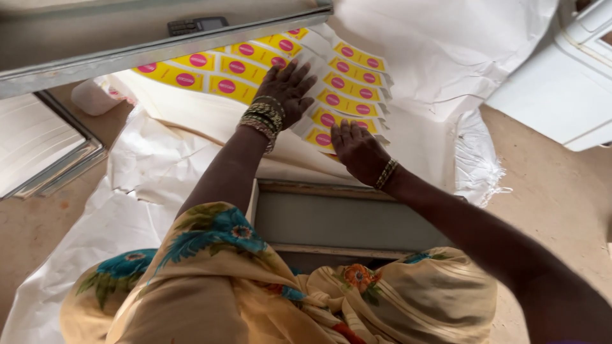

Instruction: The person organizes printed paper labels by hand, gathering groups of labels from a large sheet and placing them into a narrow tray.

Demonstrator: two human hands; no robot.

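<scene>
In the head view, a fanned stack of white packets (331,83) with yellow labels is being spread and evened out on white sheeting (446,57). The left hand (288,89) is laid flat on the stack, fingers (299,70) splayed wide, nothing gripped. The right hand (358,150) rests at the nearest packets, fingers loosely extended, nothing clasped. Light, even pressure seems called for next.
</scene>
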